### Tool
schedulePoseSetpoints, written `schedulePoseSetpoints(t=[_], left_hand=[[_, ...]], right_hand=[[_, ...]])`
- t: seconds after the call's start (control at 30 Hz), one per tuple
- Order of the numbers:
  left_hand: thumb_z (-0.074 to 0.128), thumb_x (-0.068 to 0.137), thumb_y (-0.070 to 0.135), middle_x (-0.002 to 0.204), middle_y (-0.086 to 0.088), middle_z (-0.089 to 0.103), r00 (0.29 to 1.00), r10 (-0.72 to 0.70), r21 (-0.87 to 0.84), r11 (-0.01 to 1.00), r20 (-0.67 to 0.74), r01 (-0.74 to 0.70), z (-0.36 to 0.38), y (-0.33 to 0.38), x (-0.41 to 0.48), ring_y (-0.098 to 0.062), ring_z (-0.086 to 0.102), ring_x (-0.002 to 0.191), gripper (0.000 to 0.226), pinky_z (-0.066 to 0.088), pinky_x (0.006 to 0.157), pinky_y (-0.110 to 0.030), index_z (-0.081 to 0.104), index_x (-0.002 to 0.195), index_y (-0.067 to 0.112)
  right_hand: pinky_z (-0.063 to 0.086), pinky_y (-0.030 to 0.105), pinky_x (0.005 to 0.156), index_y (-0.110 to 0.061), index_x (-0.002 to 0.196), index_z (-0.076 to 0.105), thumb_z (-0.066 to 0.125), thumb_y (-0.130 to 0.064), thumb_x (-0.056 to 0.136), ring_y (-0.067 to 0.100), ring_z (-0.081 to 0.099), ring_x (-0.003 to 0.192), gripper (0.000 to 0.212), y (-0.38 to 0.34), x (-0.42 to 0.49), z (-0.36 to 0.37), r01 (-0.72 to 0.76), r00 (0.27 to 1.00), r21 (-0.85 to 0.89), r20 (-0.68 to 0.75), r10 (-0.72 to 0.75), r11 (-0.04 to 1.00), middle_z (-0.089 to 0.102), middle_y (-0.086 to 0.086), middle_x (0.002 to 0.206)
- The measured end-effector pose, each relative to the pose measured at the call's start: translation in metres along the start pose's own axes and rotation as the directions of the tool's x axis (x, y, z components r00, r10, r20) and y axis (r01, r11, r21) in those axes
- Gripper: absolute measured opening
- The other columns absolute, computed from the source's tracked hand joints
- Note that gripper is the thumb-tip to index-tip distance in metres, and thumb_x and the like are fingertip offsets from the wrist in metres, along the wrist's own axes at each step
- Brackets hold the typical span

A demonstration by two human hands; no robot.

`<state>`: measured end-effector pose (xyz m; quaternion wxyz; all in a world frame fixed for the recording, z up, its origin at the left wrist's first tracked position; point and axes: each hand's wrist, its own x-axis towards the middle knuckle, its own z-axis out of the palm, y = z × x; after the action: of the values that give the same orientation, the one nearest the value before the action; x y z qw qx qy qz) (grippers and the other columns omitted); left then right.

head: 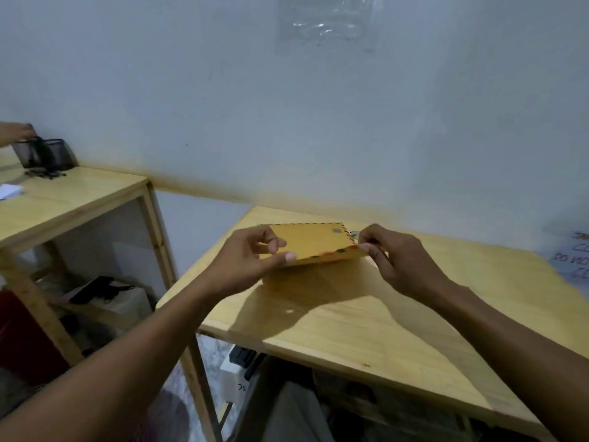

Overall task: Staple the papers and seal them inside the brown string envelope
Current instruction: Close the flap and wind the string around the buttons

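Your left hand [251, 260] grips the left end of the envelope [315, 244], thumb along the near edge and fingers curled over the top. Your right hand [398, 260] pinches its right corner; whether string or paper is pinched, you cannot tell. The envelope spans both hands, lifted off the table [414, 314] below them, its shadow beneath.

Black mesh holder [51, 153], wooden table [398, 330]

Light wooden table [382, 317]; left of it a side table [79, 199] bearing a black mesh holder [44, 154] and white paper [9, 190].
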<state>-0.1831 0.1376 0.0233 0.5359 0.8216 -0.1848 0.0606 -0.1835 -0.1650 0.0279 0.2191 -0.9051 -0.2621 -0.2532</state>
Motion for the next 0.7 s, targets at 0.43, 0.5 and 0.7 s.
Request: schedulePoseSetpoints(t=[0.43,0.5,0.7], left_hand=[[0.071,0.094,0.014,0.107,0.002,0.069,0.762,0.568,0.210,0.823,-0.311,-0.528,-0.004,0.122,0.041,-0.021,0.067,0.079,0.036,0.060,0.064,-0.034,0.048,0.119,0.024],[0.070,0.094,0.008,0.109,0.005,0.063,0.678,0.695,0.448,0.698,-0.239,-0.558,-0.002,0.127,0.058,-0.014,0.064,0.084,0.035,0.059,0.070,-0.030,0.056,0.123,0.022],[0.068,0.094,0.007,0.096,0.019,0.069,0.755,0.475,0.187,0.878,-0.452,-0.440,-0.003,0.155,0.108,0.011,0.062,0.084,0.020,0.048,0.073,-0.011,0.079,0.100,0.023]], right_hand=[[0.052,0.036,0.071,-0.017,0.100,0.068,0.061,-0.028,0.100,0.021,0.062,0.087,0.013,-0.014,0.106,-0.139,-0.072,0.962,-0.023,-0.266,0.063,0.997,0.069,0.001,0.095],[0.052,0.034,0.076,-0.016,0.102,0.069,0.063,-0.028,0.099,0.019,0.062,0.089,0.014,-0.016,0.116,-0.161,-0.089,0.963,-0.060,-0.261,0.070,0.994,0.068,-0.001,0.096],[0.055,0.034,0.077,-0.016,0.099,0.062,0.076,-0.030,0.088,0.020,0.065,0.089,0.022,-0.014,0.122,-0.224,-0.149,0.947,0.147,-0.264,0.184,0.978,0.068,0.002,0.097]])
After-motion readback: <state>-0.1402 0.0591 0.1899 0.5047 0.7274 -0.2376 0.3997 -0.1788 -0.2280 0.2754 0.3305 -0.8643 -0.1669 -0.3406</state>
